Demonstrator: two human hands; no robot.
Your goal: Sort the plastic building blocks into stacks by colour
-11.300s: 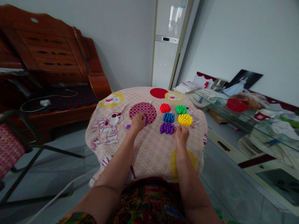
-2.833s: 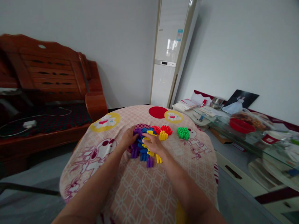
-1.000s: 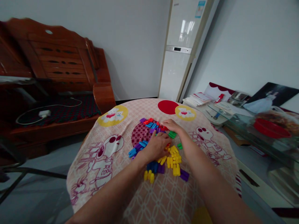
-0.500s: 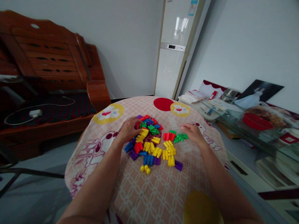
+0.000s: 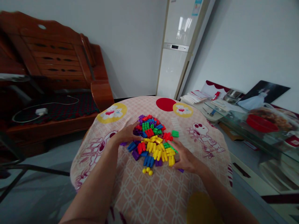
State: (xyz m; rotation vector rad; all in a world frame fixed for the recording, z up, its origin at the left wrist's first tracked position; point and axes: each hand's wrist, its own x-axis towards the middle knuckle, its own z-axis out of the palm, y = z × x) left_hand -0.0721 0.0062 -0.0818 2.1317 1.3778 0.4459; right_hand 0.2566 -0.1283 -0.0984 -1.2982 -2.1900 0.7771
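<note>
Head view: a big pile of small plastic blocks (image 5: 151,147) lies in the middle of the round table, on a pink cloth (image 5: 149,199) with cartoon pictures. The mixing of colors looks part done to me: red, blue, green and purple sit jumbled at the far side, but lots of yellow ones are bunched together in the middle and to the right. Some bits look left to gather in, because one green block (image 5: 175,133) lies alone at the far right and one yellow block (image 5: 148,170) sits at the near edge, with its round ends showing. The left hand (image 5: 126,134) is at the left side of the pile, palm down, with its thumb stretched out over the blocks and its fingers bent and spread. I cannot tell if anything is under its palm. The right hand (image 5: 187,158) is at the right side, with fingers pointing left and far, and thumb held well away from them. It is wide open and I see nothing gripped in it. Both arms reach in from the near side, so the pile is between the hands.
</note>
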